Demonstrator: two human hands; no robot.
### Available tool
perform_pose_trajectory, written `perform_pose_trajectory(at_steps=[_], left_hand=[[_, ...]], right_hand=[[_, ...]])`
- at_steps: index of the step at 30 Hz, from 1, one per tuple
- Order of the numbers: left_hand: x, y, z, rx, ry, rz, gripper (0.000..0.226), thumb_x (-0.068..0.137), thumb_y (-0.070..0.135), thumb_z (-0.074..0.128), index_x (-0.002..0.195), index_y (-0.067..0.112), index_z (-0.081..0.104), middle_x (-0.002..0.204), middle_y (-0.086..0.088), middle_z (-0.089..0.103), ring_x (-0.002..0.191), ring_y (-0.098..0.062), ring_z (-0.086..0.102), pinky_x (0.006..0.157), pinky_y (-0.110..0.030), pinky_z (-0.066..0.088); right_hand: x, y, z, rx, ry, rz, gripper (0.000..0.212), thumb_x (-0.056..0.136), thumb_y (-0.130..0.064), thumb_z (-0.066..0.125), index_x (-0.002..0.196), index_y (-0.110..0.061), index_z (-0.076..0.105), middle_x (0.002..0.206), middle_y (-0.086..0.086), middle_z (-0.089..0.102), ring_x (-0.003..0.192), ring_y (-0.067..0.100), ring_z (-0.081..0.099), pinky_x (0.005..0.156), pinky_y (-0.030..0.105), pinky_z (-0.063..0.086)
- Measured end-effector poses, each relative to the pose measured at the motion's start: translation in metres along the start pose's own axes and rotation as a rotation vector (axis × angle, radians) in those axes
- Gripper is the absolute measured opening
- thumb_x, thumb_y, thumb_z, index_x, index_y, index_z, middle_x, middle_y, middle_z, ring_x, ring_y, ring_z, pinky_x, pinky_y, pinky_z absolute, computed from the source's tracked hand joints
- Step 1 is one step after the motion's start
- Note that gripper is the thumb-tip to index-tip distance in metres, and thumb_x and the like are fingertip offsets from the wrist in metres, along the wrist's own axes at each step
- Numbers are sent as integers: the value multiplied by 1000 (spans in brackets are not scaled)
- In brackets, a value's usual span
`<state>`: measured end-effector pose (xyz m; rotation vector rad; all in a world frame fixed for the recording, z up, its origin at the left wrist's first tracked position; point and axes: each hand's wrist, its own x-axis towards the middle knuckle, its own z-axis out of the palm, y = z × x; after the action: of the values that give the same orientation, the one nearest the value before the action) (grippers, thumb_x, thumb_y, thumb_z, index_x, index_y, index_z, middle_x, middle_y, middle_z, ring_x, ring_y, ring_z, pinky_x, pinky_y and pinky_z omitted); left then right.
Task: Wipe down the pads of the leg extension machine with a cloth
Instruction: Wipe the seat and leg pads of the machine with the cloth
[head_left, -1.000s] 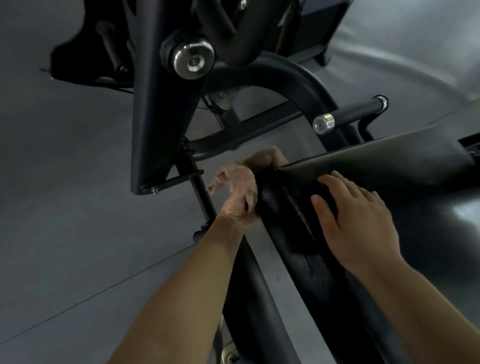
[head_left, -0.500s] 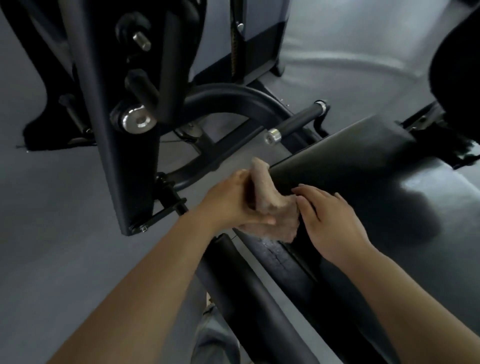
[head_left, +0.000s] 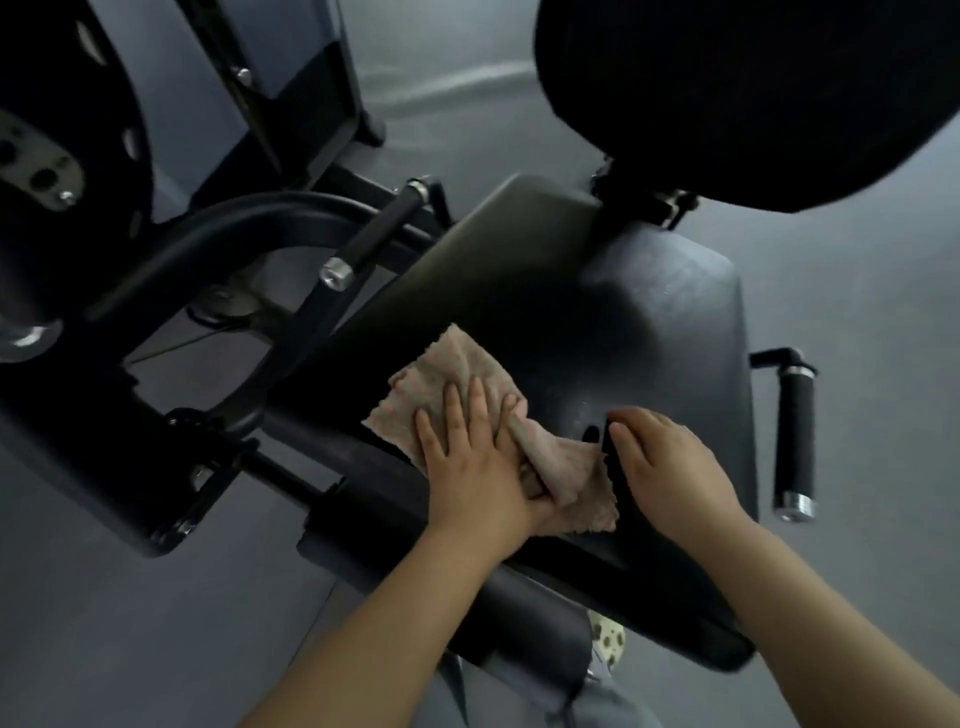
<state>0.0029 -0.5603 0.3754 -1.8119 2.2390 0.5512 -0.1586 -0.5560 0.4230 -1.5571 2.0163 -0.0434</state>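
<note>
A crumpled beige cloth (head_left: 470, 410) lies on the black padded seat (head_left: 597, 322) of the leg extension machine, near its front edge. The left hand (head_left: 478, 462) presses flat on the cloth with straight, spread fingers, the fabric showing beyond the fingertips and bunched to its right. The right hand (head_left: 670, 462) rests on the seat just beside the cloth's right edge, fingers relaxed and holding nothing. A black grip handle (head_left: 792, 441) stands to the seat's right.
</note>
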Motion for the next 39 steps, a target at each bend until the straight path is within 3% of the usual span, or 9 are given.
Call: perform_pose_trajectory(at_steps=[3, 7, 11, 14, 22, 27, 32, 36, 39], left_hand=[[-15, 26, 11, -13, 45, -34, 104, 65, 75, 17, 142, 16, -21, 154, -18, -15, 140, -39, -18, 104, -62, -14], [-30, 65, 23, -20, 82, -126, 105, 63, 73, 24, 145, 7, 18, 149, -26, 24, 138, -45, 18, 105, -62, 3], [-45, 118, 40, -27, 132, -210, 108, 70, 76, 29, 143, 13, -19, 154, -24, -4, 140, -42, -10, 105, -58, -13], [-54, 166, 47, -80, 99, -273, 112, 58, 79, 29, 146, 12, 9, 152, -25, 15, 140, -43, 5, 107, -59, -4], [-86, 227, 60, -168, 74, -293, 96, 57, 59, 34, 138, 8, 36, 142, -26, 37, 132, -45, 30, 99, -63, 32], [-106, 208, 61, -128, 85, -209, 111, 42, 74, 66, 134, 15, 48, 134, -17, 51, 119, -38, 51, 93, -52, 42], [-111, 188, 44, -135, 239, -171, 73, 60, 45, 78, 124, 14, 58, 96, -7, 63, 79, -27, 63, 73, -42, 49], [-98, 174, 47, -142, 310, -19, 63, 64, 37, 78, 118, 11, 59, 111, -11, 61, 101, -29, 57, 83, -41, 50], [-89, 168, 58, -63, 260, 28, 64, 85, 50, 46, 130, 5, 51, 134, -21, 49, 127, -37, 43, 107, -44, 32]], right_hand=[[-20, 36, -4, -26, -23, -34, 29, 99, -28, 38, 116, -20, 60, 124, -4, 60, 115, 17, 52, 96, 28, 33], [-34, 73, -5, -34, -58, -171, 33, 98, -31, 39, 125, -22, 57, 139, -7, 49, 128, 14, 42, 109, 32, 28], [-47, 113, -17, -32, -93, -288, 37, 99, -32, 38, 131, -21, 51, 141, -6, 46, 130, 14, 40, 111, 31, 27], [-61, 147, -30, -17, -126, -290, 40, 99, -31, 37, 137, -22, 42, 140, -5, 47, 126, 17, 43, 101, 26, 32], [-79, 191, -19, 253, -325, -61, 79, 81, -42, 68, 145, -30, 23, 126, -2, 48, 115, 20, 51, 89, 30, 45], [-75, 185, -8, 326, -91, -65, 32, 83, -11, 67, 113, -20, 60, 104, 3, 57, 97, 20, 57, 76, 23, 42], [-78, 171, -4, 449, 42, 228, 40, 86, -10, 56, 125, -19, 55, 123, 3, 53, 108, 23, 53, 84, 32, 44], [-80, 175, 18, 531, -107, 476, 30, 88, -17, 45, 114, -13, 61, 111, 15, 60, 81, 23, 54, 70, 33, 43], [-82, 176, 23, 622, -28, 577, 43, 94, -16, 43, 136, -5, 44, 137, 16, 47, 117, 28, 50, 94, 33, 42]])
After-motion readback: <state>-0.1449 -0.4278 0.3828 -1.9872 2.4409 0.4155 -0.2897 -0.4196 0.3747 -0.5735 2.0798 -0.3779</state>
